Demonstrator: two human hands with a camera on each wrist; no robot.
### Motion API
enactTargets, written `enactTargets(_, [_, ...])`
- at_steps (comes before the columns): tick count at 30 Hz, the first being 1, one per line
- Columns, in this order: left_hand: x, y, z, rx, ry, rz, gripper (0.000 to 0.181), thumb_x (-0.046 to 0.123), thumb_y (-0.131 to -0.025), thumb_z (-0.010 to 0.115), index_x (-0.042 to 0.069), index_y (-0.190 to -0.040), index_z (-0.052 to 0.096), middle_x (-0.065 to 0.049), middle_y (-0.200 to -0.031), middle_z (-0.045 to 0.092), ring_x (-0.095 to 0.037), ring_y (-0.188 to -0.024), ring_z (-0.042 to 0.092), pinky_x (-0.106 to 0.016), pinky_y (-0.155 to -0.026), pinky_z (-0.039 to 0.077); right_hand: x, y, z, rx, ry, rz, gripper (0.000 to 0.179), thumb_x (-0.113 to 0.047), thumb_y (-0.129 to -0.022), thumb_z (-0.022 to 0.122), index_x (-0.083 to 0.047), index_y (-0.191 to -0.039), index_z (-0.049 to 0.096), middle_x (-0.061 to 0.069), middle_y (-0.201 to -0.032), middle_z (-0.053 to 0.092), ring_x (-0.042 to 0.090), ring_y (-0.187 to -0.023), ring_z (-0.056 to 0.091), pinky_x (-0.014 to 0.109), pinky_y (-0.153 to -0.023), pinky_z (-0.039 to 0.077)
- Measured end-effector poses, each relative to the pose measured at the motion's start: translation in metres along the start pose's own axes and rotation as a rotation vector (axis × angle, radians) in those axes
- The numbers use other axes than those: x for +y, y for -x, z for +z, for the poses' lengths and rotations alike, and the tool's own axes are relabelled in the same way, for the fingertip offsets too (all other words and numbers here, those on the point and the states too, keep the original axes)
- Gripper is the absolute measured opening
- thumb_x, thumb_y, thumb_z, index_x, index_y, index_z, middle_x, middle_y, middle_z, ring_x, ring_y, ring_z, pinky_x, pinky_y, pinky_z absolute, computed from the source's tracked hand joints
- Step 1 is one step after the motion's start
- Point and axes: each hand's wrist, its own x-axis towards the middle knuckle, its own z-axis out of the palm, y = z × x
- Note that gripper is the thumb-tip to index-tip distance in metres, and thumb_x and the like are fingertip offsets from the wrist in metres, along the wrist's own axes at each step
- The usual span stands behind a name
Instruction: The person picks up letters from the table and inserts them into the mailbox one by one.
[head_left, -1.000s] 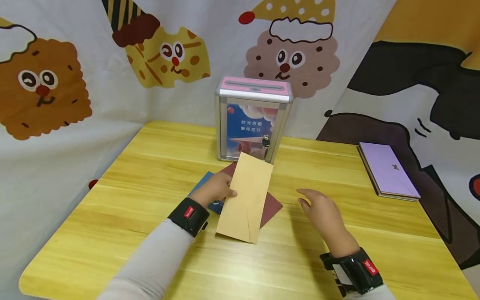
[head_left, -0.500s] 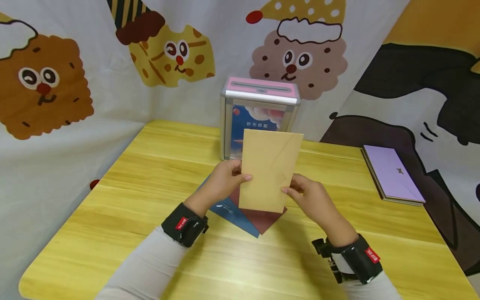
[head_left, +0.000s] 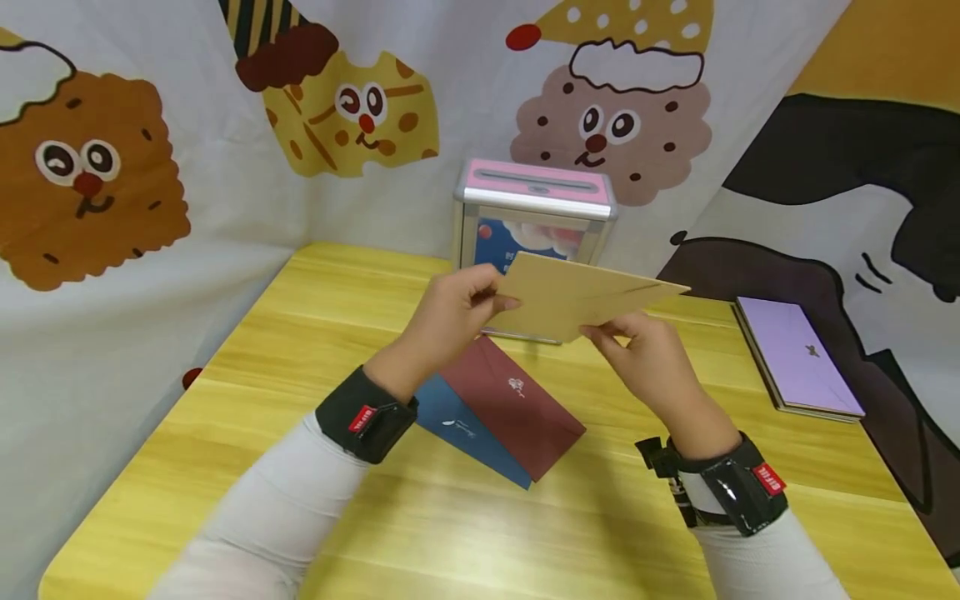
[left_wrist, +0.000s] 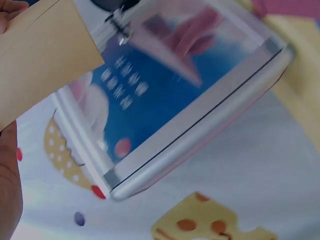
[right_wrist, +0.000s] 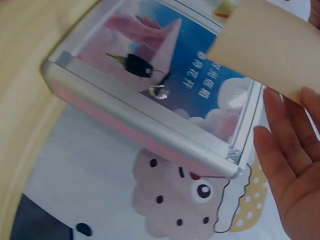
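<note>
A tan envelope (head_left: 573, 296) is held up in front of the letter box, tilted with its long side nearly level. My left hand (head_left: 457, 312) pinches its left end between thumb and fingers. At its lower right edge, my right hand (head_left: 637, 350) pinches it too; in the right wrist view that hand's thumb (right_wrist: 311, 102) lies on the paper. The letter box (head_left: 536, 196) has a pink top with a slot and a clear front, partly hidden by the envelope. Below the hands, a dark red envelope (head_left: 517, 404) overlaps a blue envelope (head_left: 468, 433) on the table.
A stack of envelopes with a lilac one (head_left: 798, 354) on top lies at the table's right. A key (right_wrist: 137, 65) hangs from the box's front lock. Behind the wooden table (head_left: 225, 467) hangs a cartoon-printed cloth (head_left: 247, 200).
The right hand has come in and taken hold of the tan envelope. Both hands have raised it and turned it from upright to nearly level, uncovering the red and blue envelopes.
</note>
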Motion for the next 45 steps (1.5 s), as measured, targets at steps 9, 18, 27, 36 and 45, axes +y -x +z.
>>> enactTargets(9, [0.007, -0.038, -0.028, 0.150, -0.263, 0.341, 0.001, -0.001, -0.092, 0.065, 0.000, -0.093, 0.066, -0.012, -0.090, 0.068, -0.023, -0.084, 0.064, -0.028, -0.079, 0.052, -0.014, -0.055, -0.022, 0.269, 0.159, -0.269, 0.016, 0.008, -0.088, 0.069, 0.003, -0.102, 0.075, 0.019, -0.092, 0.073, 0.033, -0.079, 0.069, 0.046, -0.067, 0.055])
enactTargets(18, [0.001, -0.073, -0.037, 0.259, -0.395, 0.541, 0.011, 0.003, -0.101, 0.054, -0.004, -0.096, 0.061, -0.017, -0.095, 0.067, -0.028, -0.088, 0.063, -0.030, -0.085, 0.052, -0.008, -0.105, -0.027, 0.463, 0.327, -0.464, 0.011, 0.000, -0.096, 0.063, 0.004, -0.101, 0.071, 0.018, -0.088, 0.071, 0.034, -0.074, 0.070, 0.047, -0.061, 0.055])
enactTargets(27, [-0.016, -0.099, -0.038, 0.226, -0.398, 0.503, 0.012, 0.001, -0.102, 0.051, -0.004, -0.097, 0.060, -0.017, -0.096, 0.066, -0.029, -0.091, 0.061, -0.030, -0.089, 0.049, 0.008, -0.137, -0.021, 0.410, 0.170, -0.366, 0.015, -0.001, -0.099, 0.059, 0.006, -0.098, 0.072, 0.021, -0.094, 0.072, 0.034, -0.088, 0.069, 0.045, -0.078, 0.055])
enactTargets(36, [-0.030, -0.108, -0.038, 0.223, -0.415, 0.461, 0.014, -0.001, -0.103, 0.047, -0.003, -0.095, 0.058, -0.017, -0.094, 0.064, -0.029, -0.090, 0.061, -0.032, -0.087, 0.050, 0.017, -0.151, -0.010, 0.399, 0.092, -0.307, 0.013, 0.001, -0.097, 0.060, 0.006, -0.096, 0.072, 0.018, -0.095, 0.072, 0.031, -0.088, 0.068, 0.026, -0.079, 0.049])
enactTargets(45, [-0.035, -0.121, -0.036, 0.183, -0.439, 0.289, 0.018, 0.012, -0.101, 0.053, -0.004, -0.102, 0.061, -0.017, -0.100, 0.066, -0.026, -0.097, 0.063, -0.026, -0.092, 0.047, 0.020, -0.162, -0.008, 0.283, 0.118, -0.103, 0.016, 0.001, -0.097, 0.060, 0.007, -0.106, 0.072, 0.020, -0.103, 0.072, 0.030, -0.086, 0.063, 0.040, -0.072, 0.045])
